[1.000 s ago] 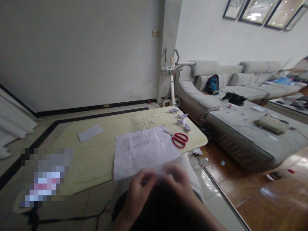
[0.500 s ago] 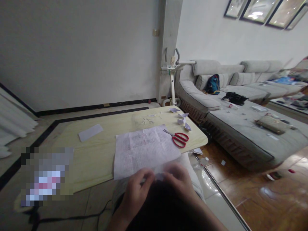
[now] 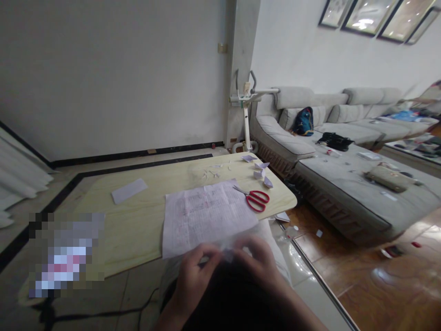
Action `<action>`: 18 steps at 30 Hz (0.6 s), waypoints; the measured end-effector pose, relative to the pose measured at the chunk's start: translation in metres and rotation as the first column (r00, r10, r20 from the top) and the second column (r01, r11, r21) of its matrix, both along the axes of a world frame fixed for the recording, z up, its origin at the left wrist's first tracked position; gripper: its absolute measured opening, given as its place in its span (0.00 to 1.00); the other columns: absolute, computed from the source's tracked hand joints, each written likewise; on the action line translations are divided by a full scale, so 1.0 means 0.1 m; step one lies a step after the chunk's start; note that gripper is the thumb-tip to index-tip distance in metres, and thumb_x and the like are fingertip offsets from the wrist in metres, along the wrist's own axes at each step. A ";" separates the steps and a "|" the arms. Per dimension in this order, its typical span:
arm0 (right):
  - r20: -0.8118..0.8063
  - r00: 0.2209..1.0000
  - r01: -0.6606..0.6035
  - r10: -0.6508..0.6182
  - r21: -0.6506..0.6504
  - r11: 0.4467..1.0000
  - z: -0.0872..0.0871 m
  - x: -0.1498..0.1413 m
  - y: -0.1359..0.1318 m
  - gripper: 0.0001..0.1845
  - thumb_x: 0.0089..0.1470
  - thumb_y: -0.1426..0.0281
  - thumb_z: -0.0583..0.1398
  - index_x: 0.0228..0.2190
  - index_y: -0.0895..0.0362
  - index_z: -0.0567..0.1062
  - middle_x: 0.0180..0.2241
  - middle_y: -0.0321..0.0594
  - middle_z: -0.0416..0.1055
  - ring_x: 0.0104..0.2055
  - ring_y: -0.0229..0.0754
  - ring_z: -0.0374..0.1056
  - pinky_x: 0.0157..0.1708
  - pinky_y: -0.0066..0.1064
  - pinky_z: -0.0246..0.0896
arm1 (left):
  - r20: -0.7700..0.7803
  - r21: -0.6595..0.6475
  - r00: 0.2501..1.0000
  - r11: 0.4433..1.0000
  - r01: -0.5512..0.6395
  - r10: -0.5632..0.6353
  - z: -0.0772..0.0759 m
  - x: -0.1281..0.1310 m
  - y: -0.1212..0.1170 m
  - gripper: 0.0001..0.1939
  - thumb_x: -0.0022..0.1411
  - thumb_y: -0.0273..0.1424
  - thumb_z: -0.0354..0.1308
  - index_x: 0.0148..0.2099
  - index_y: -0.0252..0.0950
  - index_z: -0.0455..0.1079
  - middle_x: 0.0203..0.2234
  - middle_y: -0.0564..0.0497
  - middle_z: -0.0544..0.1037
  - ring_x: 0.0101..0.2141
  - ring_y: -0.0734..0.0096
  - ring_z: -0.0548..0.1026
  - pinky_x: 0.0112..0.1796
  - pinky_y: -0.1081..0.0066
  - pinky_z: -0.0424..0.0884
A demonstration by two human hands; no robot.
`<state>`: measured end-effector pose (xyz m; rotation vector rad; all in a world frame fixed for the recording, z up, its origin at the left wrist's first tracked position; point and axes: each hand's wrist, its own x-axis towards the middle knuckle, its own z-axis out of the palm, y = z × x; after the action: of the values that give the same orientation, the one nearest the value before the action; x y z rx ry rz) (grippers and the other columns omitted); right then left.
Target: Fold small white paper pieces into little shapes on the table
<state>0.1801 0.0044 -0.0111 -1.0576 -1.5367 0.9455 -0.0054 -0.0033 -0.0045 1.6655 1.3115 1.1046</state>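
Note:
My left hand (image 3: 200, 266) and my right hand (image 3: 255, 255) meet over my lap, fingertips pinched on a small piece of paper (image 3: 228, 254) between them. The paper is pale and blurred, so its folds cannot be made out. Just beyond my hands a large creased sheet with writing (image 3: 203, 216) lies at the table's near edge, partly hanging past it. Red-handled scissors (image 3: 257, 199) rest on the sheet's right side, blades pointing to the far left. Several small folded paper pieces (image 3: 259, 174) sit behind the scissors. Thin paper scraps (image 3: 213, 174) lie beyond the sheet.
The pale wooden table (image 3: 151, 220) bears a folded paper (image 3: 129, 191) at left. A pixelated patch (image 3: 67, 257) covers the near left corner. Rightward stands a grey sofa (image 3: 347, 188) with bags on it. An exercise machine (image 3: 246, 117) stands behind the table.
My right hand's fingers have shifted slightly at the small paper, and more of the paper shows between my hands. The scissors and the sheet stay where they were.

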 end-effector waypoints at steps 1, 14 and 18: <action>-0.006 1.000 0.005 -0.005 -0.001 1.000 -0.01 0.00 0.00 0.05 0.51 0.69 0.63 0.27 0.57 0.73 0.26 0.37 0.73 0.30 0.39 0.68 0.32 0.28 0.63 | 0.011 -0.008 1.000 1.000 -0.013 0.013 0.00 0.00 0.00 0.10 0.59 0.37 0.57 0.31 0.37 0.73 0.25 0.51 0.79 0.29 0.69 0.77 0.32 0.74 0.73; 0.077 0.996 -0.059 0.052 0.087 0.995 0.06 -0.02 -0.01 0.03 0.54 0.72 0.61 0.33 0.56 0.75 0.29 0.37 0.73 0.31 0.38 0.67 0.34 0.28 0.63 | 0.176 -0.233 0.984 0.969 0.078 -0.036 0.07 0.09 0.02 0.14 0.60 0.39 0.56 0.42 0.35 0.75 0.26 0.52 0.79 0.28 0.68 0.77 0.31 0.73 0.73; 0.093 0.996 -0.013 0.013 0.004 1.000 0.07 -0.04 -0.02 0.08 0.52 0.70 0.63 0.36 0.56 0.76 0.29 0.37 0.73 0.30 0.38 0.67 0.33 0.29 0.63 | 0.180 -0.208 0.984 0.978 0.031 0.007 0.06 0.10 0.01 0.14 0.61 0.39 0.56 0.38 0.35 0.75 0.26 0.51 0.79 0.29 0.67 0.77 0.31 0.74 0.73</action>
<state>0.1757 0.0021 -0.0042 -1.1031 -1.6229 0.9127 0.0048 -0.0026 0.0019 1.3842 1.2534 1.0434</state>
